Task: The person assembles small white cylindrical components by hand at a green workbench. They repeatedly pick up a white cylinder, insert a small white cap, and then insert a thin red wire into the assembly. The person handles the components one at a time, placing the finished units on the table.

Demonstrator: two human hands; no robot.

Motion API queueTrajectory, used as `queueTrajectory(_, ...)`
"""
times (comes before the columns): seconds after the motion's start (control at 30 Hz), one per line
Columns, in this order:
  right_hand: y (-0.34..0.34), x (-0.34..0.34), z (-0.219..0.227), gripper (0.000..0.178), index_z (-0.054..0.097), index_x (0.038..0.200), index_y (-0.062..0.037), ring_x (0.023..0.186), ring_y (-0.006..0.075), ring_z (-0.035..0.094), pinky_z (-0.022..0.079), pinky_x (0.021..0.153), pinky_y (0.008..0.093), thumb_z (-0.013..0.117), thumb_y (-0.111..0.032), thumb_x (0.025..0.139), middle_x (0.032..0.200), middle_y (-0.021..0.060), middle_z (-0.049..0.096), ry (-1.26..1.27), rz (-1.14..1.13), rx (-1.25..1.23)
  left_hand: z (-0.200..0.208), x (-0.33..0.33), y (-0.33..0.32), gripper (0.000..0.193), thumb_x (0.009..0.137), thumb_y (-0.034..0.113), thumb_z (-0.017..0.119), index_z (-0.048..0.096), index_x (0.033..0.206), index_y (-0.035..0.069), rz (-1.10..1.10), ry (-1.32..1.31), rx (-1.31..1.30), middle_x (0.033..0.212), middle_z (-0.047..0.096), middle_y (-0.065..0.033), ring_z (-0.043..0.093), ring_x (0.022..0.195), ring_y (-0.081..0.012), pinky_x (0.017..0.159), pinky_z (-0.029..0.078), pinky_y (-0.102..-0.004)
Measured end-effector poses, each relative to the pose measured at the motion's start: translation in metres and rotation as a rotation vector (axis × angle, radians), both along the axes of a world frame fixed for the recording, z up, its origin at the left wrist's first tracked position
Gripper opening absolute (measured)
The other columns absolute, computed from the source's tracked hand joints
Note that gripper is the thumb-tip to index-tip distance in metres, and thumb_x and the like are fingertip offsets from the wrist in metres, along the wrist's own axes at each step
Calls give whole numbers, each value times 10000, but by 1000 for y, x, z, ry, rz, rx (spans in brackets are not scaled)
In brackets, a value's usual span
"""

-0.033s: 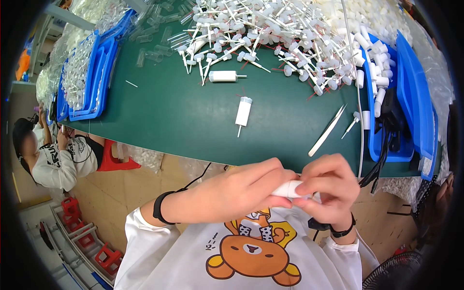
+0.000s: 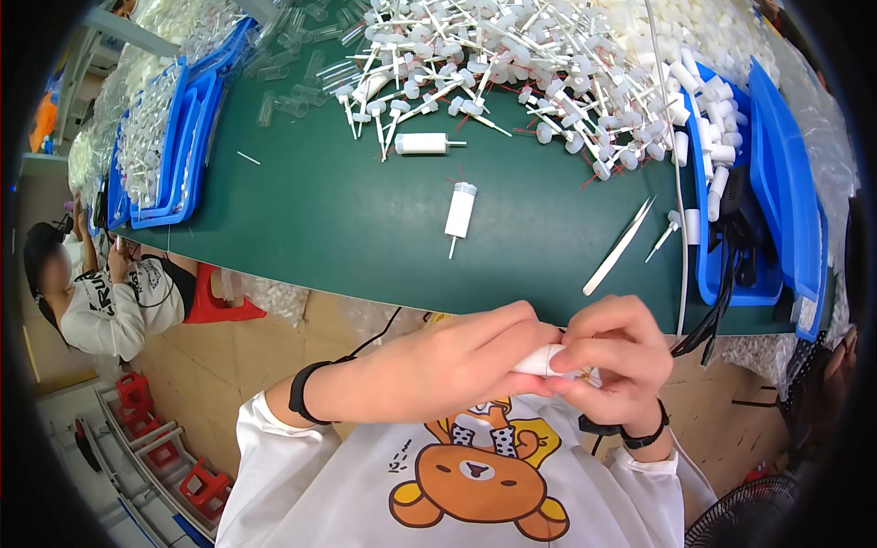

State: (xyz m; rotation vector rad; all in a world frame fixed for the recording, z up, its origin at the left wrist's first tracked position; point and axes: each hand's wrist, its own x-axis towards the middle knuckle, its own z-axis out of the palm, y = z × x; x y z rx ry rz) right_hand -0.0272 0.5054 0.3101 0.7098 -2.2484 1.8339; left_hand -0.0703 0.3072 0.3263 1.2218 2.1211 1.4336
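Close to my chest, just off the near table edge, my left hand (image 2: 448,361) is closed around a smooth white cylinder (image 2: 539,362). My right hand (image 2: 617,352) pinches its right end with thumb and fingers; much of the cylinder is hidden by both hands. On the green table lie two similar white cylinders, one upright in view (image 2: 460,213) and one on its side (image 2: 422,143), each with a clear cap and a thin stem. Pale tweezers (image 2: 621,248) rest beyond my right hand, beside a loose stemmed white part (image 2: 665,236).
A heap of white stemmed parts with red wires (image 2: 512,64) covers the far table. Clear tubes (image 2: 290,105) lie at its left. Blue trays stand left (image 2: 187,183) and right (image 2: 776,183), near a hanging cable (image 2: 681,183). Another person (image 2: 128,301) sits at far left.
My right hand has shifted slightly left and down along the cylinder's end. The left hand stays nearly where it was, still gripping it.
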Motion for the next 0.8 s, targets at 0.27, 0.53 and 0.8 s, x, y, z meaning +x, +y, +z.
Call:
queueTrajectory(0.27,-6,1,-9,176,654,824,-22,651,163,479,361,555,270,715,-116,687,860,71,522,63,-14,-58,1,-1,-1,308,806,199,665,511,1002,18,-135,-322,48,834,529,-87,531,685,-241,575,425,-333)
queueTrajectory(0.53,-15,3,-16,199,673,837,-29,902,220,480,394,745,328,752,-133,686,988,93,493,-155,57,-384,9,-10,-3,247,845,189,616,491,974,20,-260,-464,-24,827,562,-104,568,748,-263,624,428,-345)
queueTrajectory(0.8,-32,8,-11,273,615,887,-169,1237,372,325,294,1004,512,656,-421,791,1290,204,368,-503,260,-658,5,-3,-4,263,943,256,443,430,982,-3,-332,-615,86,903,511,-139,528,822,-271,704,419,-339)
